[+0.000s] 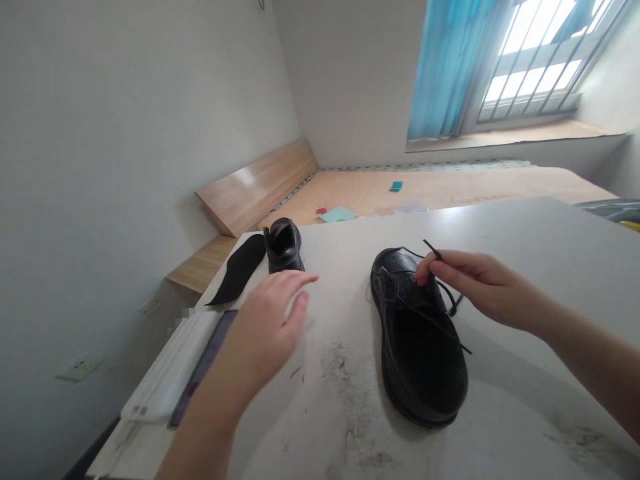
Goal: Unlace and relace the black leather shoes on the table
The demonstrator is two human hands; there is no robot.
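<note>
A black leather shoe [417, 347] lies on the white table [525, 280], toe toward the far side. My right hand [480, 283] is pinched on its black lace [434, 252] above the toe end; the lace trails loose across the shoe's opening. My left hand [267, 320] hovers over the table with fingers stretched out, holding nothing, just in front of a second black shoe [283, 245]. A black insole [240, 268] lies flat to the left of that second shoe, at the table's corner.
A dark flat device [203, 367] and a white object [170, 373] lie along the table's left edge. Dark smudges mark the table near me. Beyond it is a wooden platform [430, 190] with small teal and red items, a window with a blue curtain [450, 67].
</note>
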